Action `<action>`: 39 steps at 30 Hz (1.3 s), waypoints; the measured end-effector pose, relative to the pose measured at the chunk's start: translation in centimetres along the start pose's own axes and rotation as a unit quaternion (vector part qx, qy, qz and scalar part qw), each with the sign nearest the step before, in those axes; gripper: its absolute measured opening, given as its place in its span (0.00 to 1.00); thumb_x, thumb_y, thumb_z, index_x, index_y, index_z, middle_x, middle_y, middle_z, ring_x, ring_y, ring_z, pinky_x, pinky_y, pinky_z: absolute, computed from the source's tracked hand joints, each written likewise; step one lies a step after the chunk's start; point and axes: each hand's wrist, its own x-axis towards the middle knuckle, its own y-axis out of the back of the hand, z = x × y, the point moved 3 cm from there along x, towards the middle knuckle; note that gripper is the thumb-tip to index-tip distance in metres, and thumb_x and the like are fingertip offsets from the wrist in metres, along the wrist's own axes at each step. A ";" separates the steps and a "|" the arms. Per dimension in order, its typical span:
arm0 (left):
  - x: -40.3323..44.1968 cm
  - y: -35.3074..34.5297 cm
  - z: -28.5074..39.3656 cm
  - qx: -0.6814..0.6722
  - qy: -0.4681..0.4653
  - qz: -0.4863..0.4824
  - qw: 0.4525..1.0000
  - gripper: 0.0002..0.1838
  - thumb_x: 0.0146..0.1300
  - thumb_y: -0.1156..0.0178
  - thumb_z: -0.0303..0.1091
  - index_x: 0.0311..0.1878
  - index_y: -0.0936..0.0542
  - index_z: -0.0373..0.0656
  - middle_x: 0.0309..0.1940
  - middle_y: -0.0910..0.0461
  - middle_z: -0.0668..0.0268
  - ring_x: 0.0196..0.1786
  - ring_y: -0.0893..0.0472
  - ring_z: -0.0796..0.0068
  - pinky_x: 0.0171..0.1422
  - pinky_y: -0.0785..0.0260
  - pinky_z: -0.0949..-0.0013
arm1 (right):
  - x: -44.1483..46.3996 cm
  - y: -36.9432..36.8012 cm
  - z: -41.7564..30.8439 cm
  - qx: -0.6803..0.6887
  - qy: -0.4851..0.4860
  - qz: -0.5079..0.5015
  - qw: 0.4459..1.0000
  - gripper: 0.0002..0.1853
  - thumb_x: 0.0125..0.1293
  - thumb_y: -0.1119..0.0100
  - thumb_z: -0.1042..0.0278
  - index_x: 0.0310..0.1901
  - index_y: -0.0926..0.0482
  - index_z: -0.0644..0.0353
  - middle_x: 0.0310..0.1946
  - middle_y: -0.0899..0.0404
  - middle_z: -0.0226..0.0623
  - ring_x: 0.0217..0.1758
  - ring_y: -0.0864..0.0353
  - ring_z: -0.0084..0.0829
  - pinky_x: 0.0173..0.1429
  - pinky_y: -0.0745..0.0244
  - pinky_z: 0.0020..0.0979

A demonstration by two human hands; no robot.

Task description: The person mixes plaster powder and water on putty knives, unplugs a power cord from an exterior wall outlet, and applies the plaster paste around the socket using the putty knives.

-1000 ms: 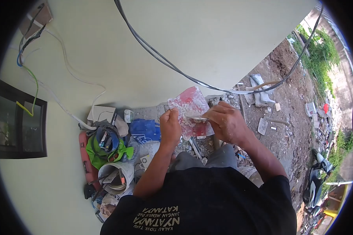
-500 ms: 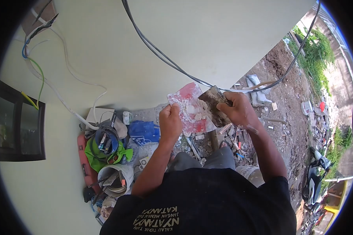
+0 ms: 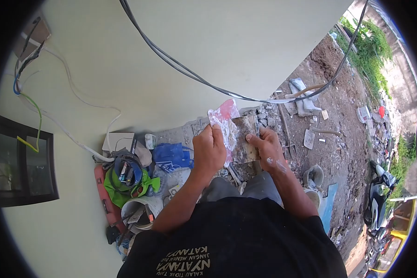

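Observation:
Between thumb and fingers, my left hand [image 3: 210,149] pinches a thin pink flat sheet [image 3: 227,110] smeared with white, putty-like material. My right hand [image 3: 268,147] grips a brown, stained flat plate [image 3: 244,144] by its right side, thumb on its face. The two pieces meet in front of my chest, the plate overlapping or touching the sheet's right side. White smears mark my right wrist. The lower part of the sheet is partly hidden by my left hand.
Black cables [image 3: 185,69] loop across the pale wall [image 3: 171,28]. Loose wires hang at upper left. Below stand a bucket [image 3: 136,208], a green bag [image 3: 118,190] and a blue cloth [image 3: 171,156]. Boots [image 3: 303,97], rubble and a motorbike [image 3: 380,197] are at right.
My right hand has moved down and left, and the brown plate has turned flatter across the pink sheet. My left hand has shifted slightly right and the sheet is angled more edge-on.

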 end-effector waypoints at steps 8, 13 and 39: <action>0.0 0.5 0.5 0.051 -0.024 -0.036 0.998 0.19 0.71 0.56 0.36 0.27 0.29 0.33 0.17 0.28 0.45 0.24 0.25 0.41 0.27 0.38 0.53 | 0.8 -1.5 -0.1 0.145 0.005 -0.027 0.989 0.05 0.62 0.44 0.75 0.37 0.22 0.67 0.26 0.21 0.33 0.22 0.24 0.19 0.27 0.27 0.22; 0.3 1.9 -0.1 0.010 -0.007 -0.018 1.000 0.17 0.71 0.55 0.36 0.33 0.26 0.31 0.20 0.26 0.51 0.25 0.24 0.57 0.30 0.37 0.57 | 1.2 -2.3 -2.1 0.197 -0.002 -0.065 0.978 0.07 0.62 0.44 0.75 0.40 0.22 0.68 0.31 0.18 0.39 0.29 0.18 0.26 0.35 0.21 0.29; 28.2 8.9 29.9 0.476 -0.335 0.167 0.796 0.19 0.71 0.57 0.44 0.54 0.32 0.38 0.34 0.19 0.46 0.40 0.19 0.43 0.46 0.27 0.48 | 11.0 -0.3 -29.3 0.334 0.264 -0.064 0.903 0.12 0.60 0.51 0.79 0.45 0.31 0.75 0.41 0.26 0.45 0.42 0.21 0.39 0.47 0.21 0.39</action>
